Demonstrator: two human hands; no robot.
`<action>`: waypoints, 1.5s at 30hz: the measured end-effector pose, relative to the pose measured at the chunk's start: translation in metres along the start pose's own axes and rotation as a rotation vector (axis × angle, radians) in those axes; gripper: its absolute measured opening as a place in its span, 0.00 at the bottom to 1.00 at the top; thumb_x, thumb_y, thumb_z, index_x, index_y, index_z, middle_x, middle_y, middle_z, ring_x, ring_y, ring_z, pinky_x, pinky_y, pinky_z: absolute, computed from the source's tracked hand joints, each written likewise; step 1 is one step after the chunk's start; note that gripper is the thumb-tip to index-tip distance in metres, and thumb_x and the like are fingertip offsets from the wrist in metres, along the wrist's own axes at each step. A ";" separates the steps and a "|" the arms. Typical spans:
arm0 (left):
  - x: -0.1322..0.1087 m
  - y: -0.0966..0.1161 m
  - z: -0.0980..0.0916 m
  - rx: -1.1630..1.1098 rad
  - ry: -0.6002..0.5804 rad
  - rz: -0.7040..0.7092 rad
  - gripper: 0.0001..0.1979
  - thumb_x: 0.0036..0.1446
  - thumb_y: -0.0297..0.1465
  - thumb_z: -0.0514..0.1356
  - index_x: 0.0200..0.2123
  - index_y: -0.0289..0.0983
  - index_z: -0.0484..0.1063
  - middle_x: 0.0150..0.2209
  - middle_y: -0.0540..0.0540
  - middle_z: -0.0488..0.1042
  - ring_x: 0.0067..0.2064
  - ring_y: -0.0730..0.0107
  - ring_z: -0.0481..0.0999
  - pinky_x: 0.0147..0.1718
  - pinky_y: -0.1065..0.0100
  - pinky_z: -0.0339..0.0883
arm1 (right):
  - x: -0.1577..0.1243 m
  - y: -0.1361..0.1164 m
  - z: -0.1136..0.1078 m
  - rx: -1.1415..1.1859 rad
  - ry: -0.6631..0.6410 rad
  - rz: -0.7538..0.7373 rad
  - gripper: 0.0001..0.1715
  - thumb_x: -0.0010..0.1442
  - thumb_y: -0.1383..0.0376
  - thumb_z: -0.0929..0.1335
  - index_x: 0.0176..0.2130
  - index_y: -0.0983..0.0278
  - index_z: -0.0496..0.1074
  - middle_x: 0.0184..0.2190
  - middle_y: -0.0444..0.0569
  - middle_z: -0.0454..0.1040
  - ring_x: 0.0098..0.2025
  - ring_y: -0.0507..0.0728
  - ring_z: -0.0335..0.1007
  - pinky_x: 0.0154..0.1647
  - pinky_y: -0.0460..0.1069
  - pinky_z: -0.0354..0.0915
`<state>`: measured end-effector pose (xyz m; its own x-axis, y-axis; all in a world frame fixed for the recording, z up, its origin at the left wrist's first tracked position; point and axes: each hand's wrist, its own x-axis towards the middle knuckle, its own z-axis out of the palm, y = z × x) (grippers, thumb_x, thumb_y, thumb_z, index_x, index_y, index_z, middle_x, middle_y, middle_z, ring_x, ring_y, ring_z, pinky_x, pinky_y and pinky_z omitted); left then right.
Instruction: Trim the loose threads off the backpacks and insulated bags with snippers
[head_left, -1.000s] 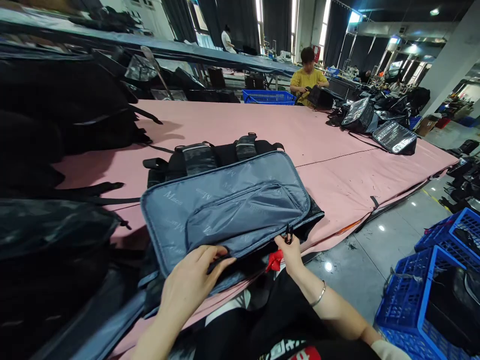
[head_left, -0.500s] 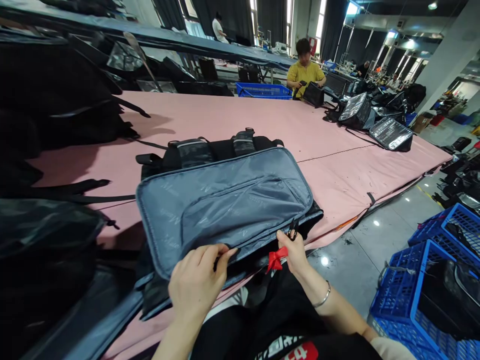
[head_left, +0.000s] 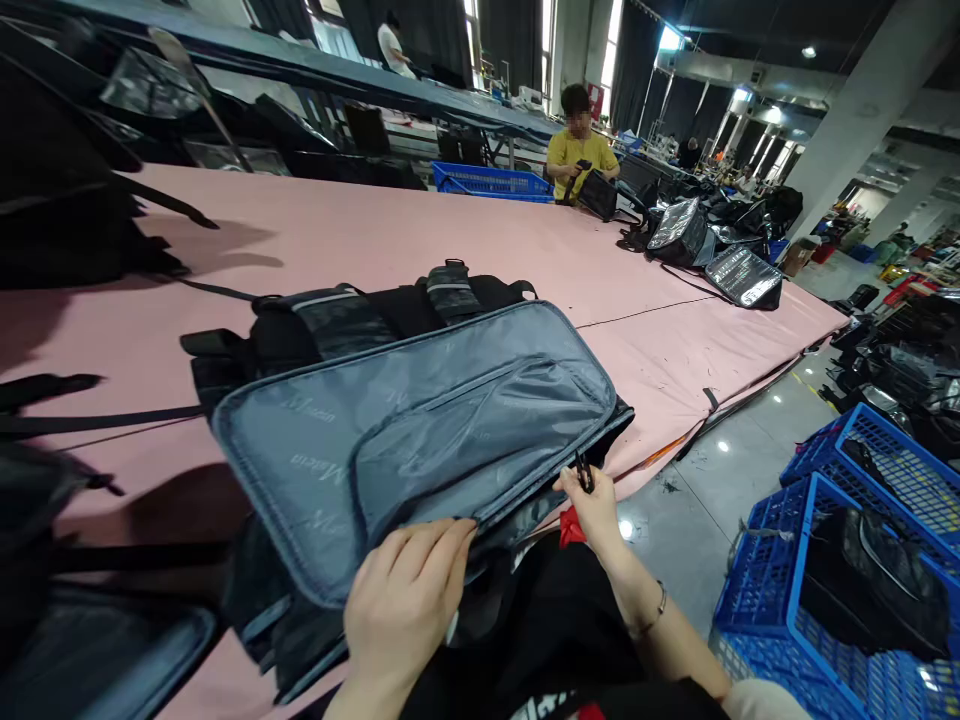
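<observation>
A dark backpack (head_left: pixel 330 325) lies opened in front of me, its grey-blue printed lining (head_left: pixel 420 420) facing up. My left hand (head_left: pixel 409 590) is closed on the near edge of the lined panel, fingers on top and the thumb side hidden. Farther right along that edge, my right hand (head_left: pixel 594 510) is wrapped round small black thread snips (head_left: pixel 584 472), their tips pointing up beside the seam. Partly behind that hand, a red cloth bow (head_left: pixel 571 527) hangs. Both hands are close to the panel's near rim.
The bag rests on a pink-covered table (head_left: pixel 360 220). More black bags (head_left: pixel 52 200) crowd the left side, and silver-lined bags (head_left: pixel 742 275) lie at the far right. A person in yellow (head_left: pixel 581 150) handles a black bag across the table. Blue crates (head_left: pixel 780 560) stand on the floor at right.
The view has shifted right, so the surroundings appear farther left. My left hand has flattened over the panel's edge. My right hand has turned slightly, hiding more of the red bow.
</observation>
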<state>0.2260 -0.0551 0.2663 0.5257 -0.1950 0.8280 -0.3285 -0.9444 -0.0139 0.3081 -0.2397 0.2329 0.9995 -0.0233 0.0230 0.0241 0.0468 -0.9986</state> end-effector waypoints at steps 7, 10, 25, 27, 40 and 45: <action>-0.001 0.006 -0.006 -0.055 0.050 0.026 0.10 0.47 0.18 0.65 0.33 0.34 0.71 0.28 0.47 0.76 0.30 0.67 0.71 0.31 0.67 0.63 | -0.007 -0.010 0.020 0.041 -0.076 0.041 0.23 0.44 0.52 0.74 0.19 0.64 0.62 0.17 0.39 0.56 0.22 0.48 0.48 0.23 0.45 0.49; -0.010 0.016 -0.010 -0.040 0.102 -0.056 0.09 0.48 0.19 0.65 0.34 0.34 0.73 0.29 0.45 0.76 0.31 0.66 0.72 0.33 0.65 0.65 | -0.009 -0.013 0.028 0.104 -0.074 0.060 0.26 0.44 0.49 0.73 0.20 0.64 0.59 0.18 0.39 0.54 0.22 0.48 0.47 0.23 0.45 0.49; 0.002 0.050 -0.007 -1.289 0.237 -1.973 0.21 0.21 0.37 0.75 0.20 0.31 0.73 0.24 0.47 0.72 0.23 0.80 0.63 0.20 0.75 0.61 | -0.041 -0.013 0.033 0.081 -0.170 0.069 0.26 0.50 0.49 0.70 0.22 0.63 0.56 0.19 0.38 0.53 0.23 0.48 0.46 0.24 0.45 0.50; 0.004 0.052 -0.007 -1.297 0.276 -1.988 0.21 0.20 0.36 0.75 0.19 0.31 0.73 0.22 0.48 0.70 0.23 0.80 0.62 0.20 0.76 0.60 | -0.044 -0.018 0.025 -0.014 -0.218 0.034 0.21 0.54 0.52 0.68 0.26 0.63 0.60 0.21 0.40 0.57 0.25 0.50 0.52 0.27 0.45 0.53; 0.004 0.061 -0.005 -1.217 0.355 -1.910 0.17 0.26 0.35 0.74 0.19 0.33 0.72 0.21 0.51 0.69 0.26 0.77 0.65 0.25 0.74 0.61 | -0.076 -0.042 -0.008 -0.508 -0.283 -0.303 0.07 0.57 0.62 0.69 0.37 0.62 0.70 0.29 0.43 0.73 0.28 0.52 0.67 0.28 0.45 0.61; 0.003 0.063 -0.005 -1.197 0.355 -1.863 0.16 0.29 0.35 0.73 0.21 0.33 0.73 0.24 0.51 0.70 0.27 0.76 0.66 0.27 0.74 0.62 | -0.075 -0.044 -0.007 -0.580 -0.292 -0.329 0.07 0.58 0.62 0.68 0.38 0.62 0.71 0.31 0.45 0.74 0.29 0.52 0.70 0.30 0.45 0.63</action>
<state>0.2032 -0.1137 0.2706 0.6417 0.6170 -0.4555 -0.0341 0.6163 0.7868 0.2321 -0.2472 0.2748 0.9096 0.3259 0.2576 0.3899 -0.4555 -0.8003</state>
